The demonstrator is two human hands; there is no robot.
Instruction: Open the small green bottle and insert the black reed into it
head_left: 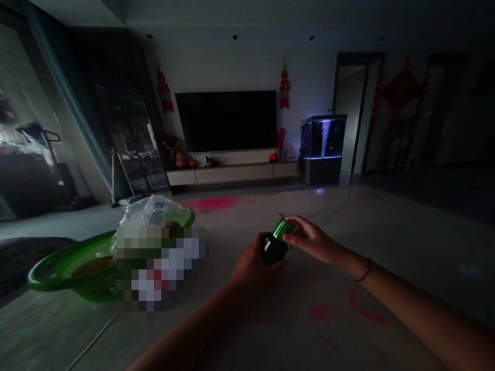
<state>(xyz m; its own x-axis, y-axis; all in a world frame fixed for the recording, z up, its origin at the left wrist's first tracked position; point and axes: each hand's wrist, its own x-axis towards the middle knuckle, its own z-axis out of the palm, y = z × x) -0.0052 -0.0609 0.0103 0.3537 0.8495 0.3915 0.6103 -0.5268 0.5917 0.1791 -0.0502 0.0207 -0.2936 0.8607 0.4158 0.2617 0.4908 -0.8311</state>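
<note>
The left hand (251, 263) closes around a rounded black plastic casing (273, 248), while the right hand (311, 239) pinches a small translucent green ribbed cylinder (283, 229) emerging from it.

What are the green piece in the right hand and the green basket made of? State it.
The green piece held in the right hand looks like translucent plastic, possibly glass: glossy, with light passing through it. The green basket looks like moulded plastic, with a smooth, shiny, rounded rim.
</note>
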